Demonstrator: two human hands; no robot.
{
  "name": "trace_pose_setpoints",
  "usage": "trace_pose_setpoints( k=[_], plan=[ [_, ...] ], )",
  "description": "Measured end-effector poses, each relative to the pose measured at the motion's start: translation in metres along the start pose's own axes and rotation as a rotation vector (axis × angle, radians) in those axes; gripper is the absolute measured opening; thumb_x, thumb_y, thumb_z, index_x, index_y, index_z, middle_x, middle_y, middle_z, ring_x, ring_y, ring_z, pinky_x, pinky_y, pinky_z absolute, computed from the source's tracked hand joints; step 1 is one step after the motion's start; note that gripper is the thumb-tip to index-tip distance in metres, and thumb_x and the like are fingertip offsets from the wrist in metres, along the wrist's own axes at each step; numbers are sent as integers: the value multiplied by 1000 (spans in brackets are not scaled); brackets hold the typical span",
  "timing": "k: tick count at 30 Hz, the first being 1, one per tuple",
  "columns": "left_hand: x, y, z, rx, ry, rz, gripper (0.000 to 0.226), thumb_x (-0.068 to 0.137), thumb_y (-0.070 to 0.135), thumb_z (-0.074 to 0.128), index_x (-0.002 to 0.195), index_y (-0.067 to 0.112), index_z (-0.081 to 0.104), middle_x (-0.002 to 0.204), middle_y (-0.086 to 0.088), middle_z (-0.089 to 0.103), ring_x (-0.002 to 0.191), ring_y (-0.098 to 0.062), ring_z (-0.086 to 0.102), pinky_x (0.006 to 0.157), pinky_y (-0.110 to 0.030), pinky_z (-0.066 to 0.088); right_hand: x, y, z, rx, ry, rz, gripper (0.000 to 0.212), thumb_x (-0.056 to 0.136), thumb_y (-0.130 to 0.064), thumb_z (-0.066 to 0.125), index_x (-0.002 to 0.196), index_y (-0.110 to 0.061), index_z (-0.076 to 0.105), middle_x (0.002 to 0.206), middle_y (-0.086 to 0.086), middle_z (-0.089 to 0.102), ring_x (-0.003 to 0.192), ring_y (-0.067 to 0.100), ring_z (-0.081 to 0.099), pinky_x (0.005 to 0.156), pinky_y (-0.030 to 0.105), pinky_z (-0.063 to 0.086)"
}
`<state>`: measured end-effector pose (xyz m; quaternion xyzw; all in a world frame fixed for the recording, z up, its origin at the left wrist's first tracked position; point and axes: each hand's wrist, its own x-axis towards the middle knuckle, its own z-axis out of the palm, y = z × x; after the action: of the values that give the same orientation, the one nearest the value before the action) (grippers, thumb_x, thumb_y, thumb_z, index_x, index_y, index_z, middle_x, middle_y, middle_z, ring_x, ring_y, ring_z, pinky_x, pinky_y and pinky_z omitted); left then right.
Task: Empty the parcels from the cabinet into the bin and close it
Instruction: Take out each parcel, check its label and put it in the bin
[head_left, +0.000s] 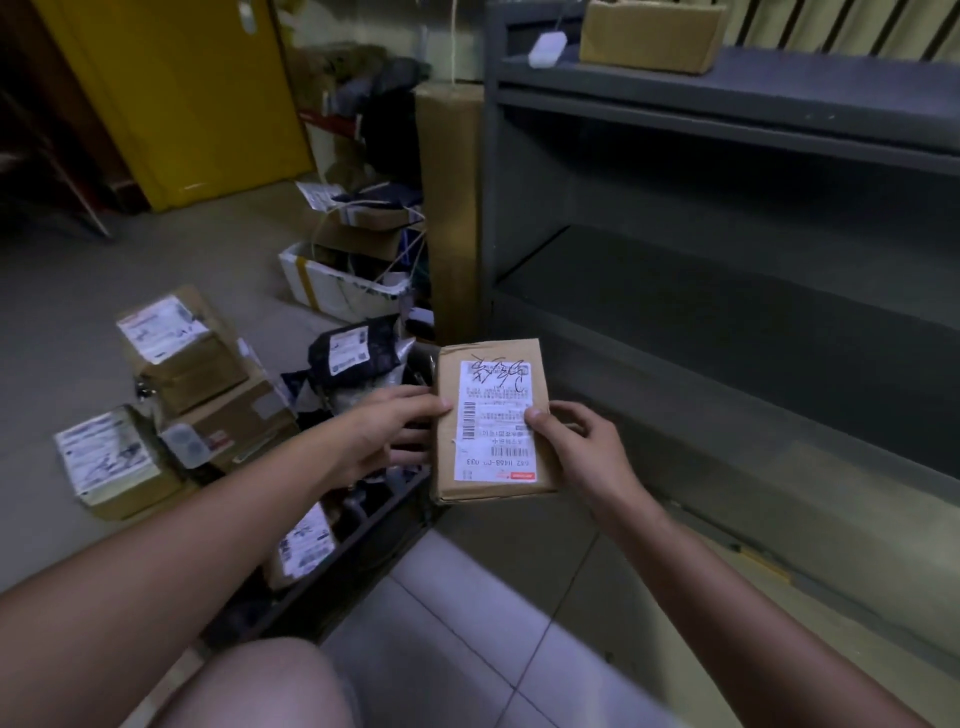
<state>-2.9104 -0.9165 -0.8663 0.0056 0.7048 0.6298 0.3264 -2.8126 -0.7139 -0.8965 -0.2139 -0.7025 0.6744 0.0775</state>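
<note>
I hold a small brown cardboard parcel (493, 415) with a white shipping label, upright in front of me. My left hand (384, 431) grips its left edge and my right hand (576, 447) grips its lower right edge, thumb on the label. The grey metal cabinet (727, 332) stands to the right, its middle and lower shelves bare. Another cardboard box (652, 34) rests on its top shelf. Below my left hand lies a dark bin (358, 561) holding a black bagged parcel (353, 353) and a labelled box (304, 545).
Several labelled cardboard boxes (176, 353) are stacked on the floor at the left. A white foam box (337, 286) with clutter stands further back beside a tall cardboard box (452, 208). A yellow door (176, 93) is behind. My knee (260, 686) is at the bottom.
</note>
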Motion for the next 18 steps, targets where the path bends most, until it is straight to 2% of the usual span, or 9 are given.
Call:
trace_pose_setpoints(
  k=[2,4,7,9,11,12,14,15,18],
  plan=[
    [-6,-1,-18,-15,44,-8,19,93,15,64,111,21,61,97,-4,75,88,-18,71,68,-30,58,2,2,20,9,-29,18,30,79,-43,76,103,-25,70,97,0,76,89,17,74,88,46,58],
    [-9,-7,-39,-26,84,-20,22,93,14,65,114,20,62,105,-8,74,89,-19,71,63,-27,58,4,5,41,21,-62,40,26,82,-39,76,102,-25,69,98,2,76,88,18,74,87,47,59],
    [-13,-17,-69,-9,108,-29,23,92,17,67,115,20,64,115,-11,72,97,-20,69,80,-34,57,4,11,74,39,-107,67,16,86,-34,75,97,-27,66,104,4,74,90,20,74,86,47,59],
    [-17,-26,-85,-27,142,-39,26,93,16,67,118,16,61,103,-9,74,84,-15,69,86,-37,54,4,15,94,53,-146,93,13,89,-30,72,98,-27,64,106,4,73,89,19,73,79,41,62],
    [-21,-38,-102,-70,184,-56,31,93,14,66,123,13,58,87,-5,73,67,-9,67,90,-37,52,4,22,113,75,-184,129,16,91,-25,70,105,-21,64,104,4,72,76,12,74,59,26,58],
    [-22,-45,-110,-82,201,-69,34,92,14,68,124,13,57,94,-7,73,75,-13,70,95,-40,51,4,26,122,79,-202,141,18,92,-24,69,108,-18,64,103,3,72,69,7,73,52,21,54],
    [-23,-62,-128,-86,218,-91,31,91,17,70,120,15,59,112,-13,70,102,-25,67,100,-44,51,5,36,140,59,-242,158,21,92,-25,69,111,-18,63,101,1,71,64,4,71,49,18,51],
    [-23,-70,-137,-95,228,-99,27,91,18,70,116,16,60,110,-11,68,103,-26,64,96,-43,53,5,40,149,41,-257,163,23,92,-27,69,112,-18,64,101,0,71,68,7,72,52,20,52],
    [-22,-92,-159,-82,255,-126,15,91,20,69,105,20,63,97,-6,70,90,-21,63,73,-32,55,9,56,177,1,-256,186,24,88,-29,73,108,-19,67,101,1,72,80,14,72,60,25,54]
  ],
)
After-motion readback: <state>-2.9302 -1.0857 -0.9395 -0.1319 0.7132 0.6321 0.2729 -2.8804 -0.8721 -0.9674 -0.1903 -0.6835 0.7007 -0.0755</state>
